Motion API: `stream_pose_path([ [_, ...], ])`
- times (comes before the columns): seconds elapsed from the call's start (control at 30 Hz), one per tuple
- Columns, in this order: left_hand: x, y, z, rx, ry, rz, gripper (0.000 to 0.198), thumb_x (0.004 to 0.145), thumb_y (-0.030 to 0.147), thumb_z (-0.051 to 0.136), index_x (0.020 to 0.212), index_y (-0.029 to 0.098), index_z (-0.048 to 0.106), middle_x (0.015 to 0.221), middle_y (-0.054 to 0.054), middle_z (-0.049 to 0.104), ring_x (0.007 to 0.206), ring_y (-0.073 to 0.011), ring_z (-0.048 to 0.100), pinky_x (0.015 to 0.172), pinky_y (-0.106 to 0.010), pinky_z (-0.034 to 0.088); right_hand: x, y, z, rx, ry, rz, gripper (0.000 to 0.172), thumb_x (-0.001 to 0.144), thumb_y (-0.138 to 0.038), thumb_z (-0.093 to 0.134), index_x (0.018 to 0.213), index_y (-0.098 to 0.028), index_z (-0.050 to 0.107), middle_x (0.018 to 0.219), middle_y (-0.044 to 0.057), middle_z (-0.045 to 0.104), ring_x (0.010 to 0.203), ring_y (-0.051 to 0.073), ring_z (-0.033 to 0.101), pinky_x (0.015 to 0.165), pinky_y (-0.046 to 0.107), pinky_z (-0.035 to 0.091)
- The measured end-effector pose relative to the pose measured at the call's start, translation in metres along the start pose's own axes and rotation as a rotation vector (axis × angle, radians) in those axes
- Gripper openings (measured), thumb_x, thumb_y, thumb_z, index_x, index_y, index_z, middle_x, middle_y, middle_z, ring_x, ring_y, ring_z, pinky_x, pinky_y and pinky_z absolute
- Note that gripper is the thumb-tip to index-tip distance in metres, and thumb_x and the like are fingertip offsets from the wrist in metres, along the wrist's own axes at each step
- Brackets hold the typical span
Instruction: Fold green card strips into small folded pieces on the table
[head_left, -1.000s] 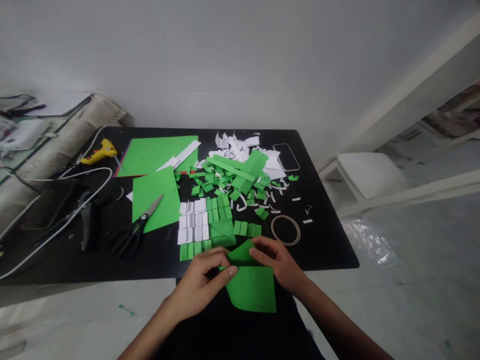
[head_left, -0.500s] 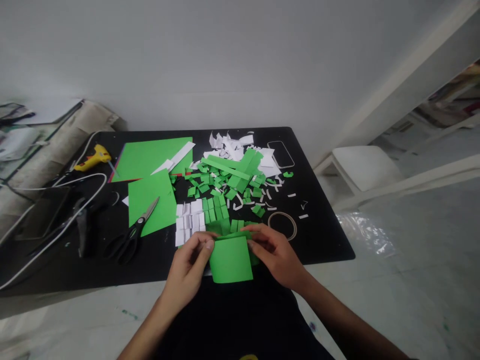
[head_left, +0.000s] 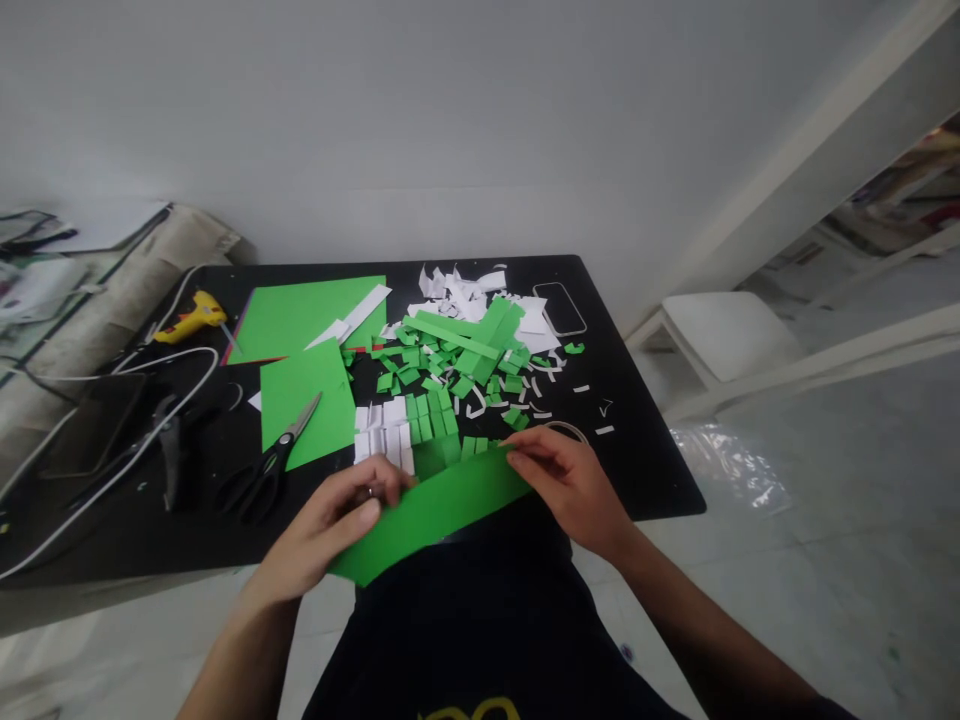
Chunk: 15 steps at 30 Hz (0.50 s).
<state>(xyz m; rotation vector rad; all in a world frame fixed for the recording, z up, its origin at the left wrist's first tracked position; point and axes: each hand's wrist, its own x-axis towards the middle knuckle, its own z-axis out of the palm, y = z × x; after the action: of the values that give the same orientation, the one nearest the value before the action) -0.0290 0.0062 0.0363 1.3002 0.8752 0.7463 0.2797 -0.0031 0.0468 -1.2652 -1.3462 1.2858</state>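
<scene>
A long strip of green paper (head_left: 442, 505) stretches slantwise between my two hands at the table's front edge. My left hand (head_left: 341, 515) grips its lower left part, thumb on top. At the upper right end, my right hand (head_left: 566, 480) pinches the strip between thumb and fingers. Just beyond the strip lie folded white paper pieces (head_left: 382, 430) and folded green paper pieces (head_left: 431, 415) set in rows. Scissors (head_left: 274, 455) with black handles rest partly on a green sheet (head_left: 304, 385) left of them.
A heap of green and white paper scraps (head_left: 465, 345) covers the table's middle back. On the left are a yellow glue gun (head_left: 191, 318), a white cable (head_left: 176, 400) and a dark tool (head_left: 171, 450). A tape roll (head_left: 566, 430) shows behind my right hand. A white stool (head_left: 727, 335) stands at right.
The green paper, folded over half a second ago, is now opened out into a long strip. My left hand has moved left and down; my right hand has shifted slightly right.
</scene>
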Motion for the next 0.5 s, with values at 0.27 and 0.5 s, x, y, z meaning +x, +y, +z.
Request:
stream_pose_path([
  [0.27, 0.028, 0.013, 0.034, -0.210, -0.181, -0.285, 0.049, 0.097, 0.062, 0.068, 0.126, 0.023, 0.070, 0.113, -0.010, 0.075, 0.092, -0.0236, 0.071, 0.085, -0.036, 0.057, 0.012, -0.023, 0.002, -0.149, -0.218, -0.228, 0.017, 0.103, -0.022, 0.061, 0.105, -0.025, 0.078, 0.095, 0.003, 0.080, 0.083, 0.018, 0.074, 0.070, 0.029, 0.055],
  [0.5, 0.043, 0.031, 0.051, -0.318, -0.202, -0.296, 0.064, 0.091, 0.074, 0.067, 0.119, 0.017, 0.074, 0.102, -0.014, 0.079, 0.084, -0.0244, 0.075, 0.076, -0.036, 0.061, 0.033, -0.041, -0.004, -0.232, -0.237, -0.413, 0.020, 0.101, -0.013, 0.062, 0.104, -0.024, 0.079, 0.096, 0.001, 0.082, 0.086, 0.017, 0.076, 0.078, 0.028, 0.057],
])
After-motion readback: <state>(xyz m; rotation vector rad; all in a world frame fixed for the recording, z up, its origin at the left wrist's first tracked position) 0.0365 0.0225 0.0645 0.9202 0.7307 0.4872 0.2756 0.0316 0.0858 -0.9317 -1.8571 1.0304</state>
